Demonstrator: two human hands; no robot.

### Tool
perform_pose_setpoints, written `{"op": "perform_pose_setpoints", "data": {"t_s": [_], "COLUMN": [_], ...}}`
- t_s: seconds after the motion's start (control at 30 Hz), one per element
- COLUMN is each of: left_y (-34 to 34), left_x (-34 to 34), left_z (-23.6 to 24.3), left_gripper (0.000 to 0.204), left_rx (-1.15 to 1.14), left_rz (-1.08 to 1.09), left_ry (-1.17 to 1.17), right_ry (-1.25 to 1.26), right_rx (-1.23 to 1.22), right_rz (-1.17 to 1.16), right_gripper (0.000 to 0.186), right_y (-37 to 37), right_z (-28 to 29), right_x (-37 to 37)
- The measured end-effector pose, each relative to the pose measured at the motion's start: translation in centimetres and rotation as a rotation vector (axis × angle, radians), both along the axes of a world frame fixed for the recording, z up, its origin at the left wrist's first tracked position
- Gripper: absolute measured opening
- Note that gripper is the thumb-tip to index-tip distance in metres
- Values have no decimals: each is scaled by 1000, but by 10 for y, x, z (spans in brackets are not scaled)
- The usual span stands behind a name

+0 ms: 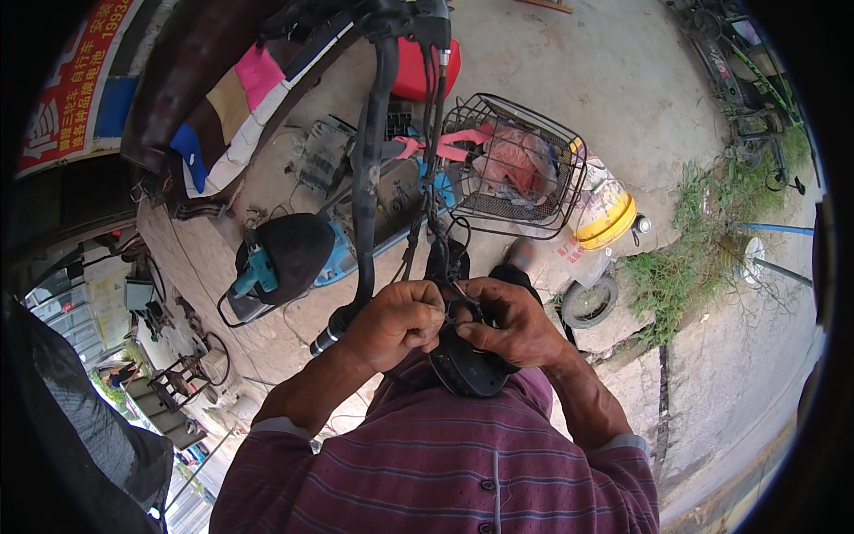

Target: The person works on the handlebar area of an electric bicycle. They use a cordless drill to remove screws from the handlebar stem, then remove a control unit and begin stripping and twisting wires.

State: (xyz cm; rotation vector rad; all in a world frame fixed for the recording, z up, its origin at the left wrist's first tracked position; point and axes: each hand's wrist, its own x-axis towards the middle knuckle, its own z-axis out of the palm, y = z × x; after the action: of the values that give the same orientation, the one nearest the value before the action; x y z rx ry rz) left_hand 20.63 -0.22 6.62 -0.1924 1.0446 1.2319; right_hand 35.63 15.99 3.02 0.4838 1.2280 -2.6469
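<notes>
In front of my chest, my left hand (398, 326) is closed, with thumb and fingertips pinched at a thin wire. Right beside it my right hand (514, 322) is closed too, its thumb and forefinger pinching black wires (463, 308) where the two hands meet. The fingers hide the exact spot where the wires come together. Below my right hand a rounded black housing (471, 372) lies against my shirt. Dark cables (434, 169) run down from the handlebar (366, 178) of an electric bike to the space just beyond my hands.
A wire basket (511, 214) with a red plastic bag (516, 167) stands ahead. To its right lies a yellow and white bucket (607, 222), near a small tyre (589, 303). A teal cordless drill (258, 270) rests on a black seat (294, 251) at left. Weeds (663, 285) grow at right.
</notes>
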Motion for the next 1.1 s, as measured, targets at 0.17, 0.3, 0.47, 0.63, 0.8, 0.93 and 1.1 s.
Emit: {"op": "perform_pose_setpoints", "data": {"t_s": [0.17, 0.3, 0.47, 0.63, 0.8, 0.93, 1.1], "left_y": [0, 1, 1, 1, 0, 5, 16], "left_x": [-2, -3, -2, -3, -3, -1, -5], "left_z": [-3, -4, -7, -9, -12, -12, 2], "left_gripper": [6, 6, 5, 5, 6, 6, 7], "left_rx": [26, 63, 88, 108, 140, 100, 0], "left_rz": [43, 64, 99, 144, 185, 173, -36], "left_ry": [-18, -24, -80, -113, -140, -79, 379], "right_ry": [6, -21, 5, 18, -6, -4, 11], "right_rx": [-14, 2, 17, 19, 37, 38, -13], "right_rz": [-13, 4, -23, -26, 21, 13, -9], "right_gripper": [34, 30, 24, 21, 18, 16, 16], "right_y": [-1, 1, 0, -1, 0, 0, -2], "right_z": [-2, -2, -6, -8, -6, -7, -16], "right_x": [-1, -1, 0, 0, -2, 1, 0]}}
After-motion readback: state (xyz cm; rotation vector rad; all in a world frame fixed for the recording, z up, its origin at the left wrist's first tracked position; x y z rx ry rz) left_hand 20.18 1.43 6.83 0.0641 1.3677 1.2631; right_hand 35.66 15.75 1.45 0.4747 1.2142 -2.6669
